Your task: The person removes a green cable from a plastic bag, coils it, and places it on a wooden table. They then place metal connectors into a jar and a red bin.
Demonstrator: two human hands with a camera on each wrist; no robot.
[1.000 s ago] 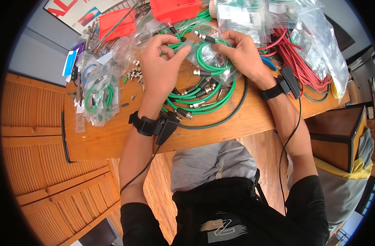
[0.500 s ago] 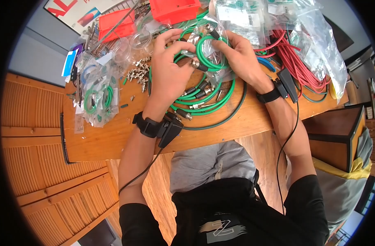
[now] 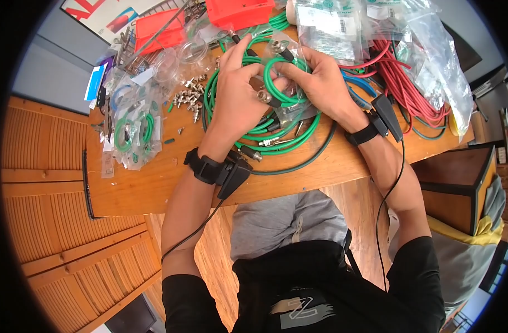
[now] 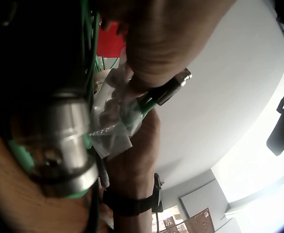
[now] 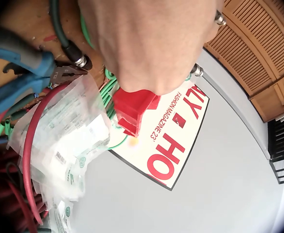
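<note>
Apparently packing or unpacking: your right hand (image 3: pixel 325 83) pinches the coiled green cable (image 3: pixel 269 83) and clear bag (image 4: pixel 112 140) over the table's (image 3: pixel 143 194) far middle, left hand's (image 3: pixel 236 97) grip unclear; next likely wants both steadied.

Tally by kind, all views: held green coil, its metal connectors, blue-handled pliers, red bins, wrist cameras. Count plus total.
Green coil: 1
Connectors on it: 2
Pliers: 1
Red bins: 2
Wrist cameras: 2
Total: 8
</note>
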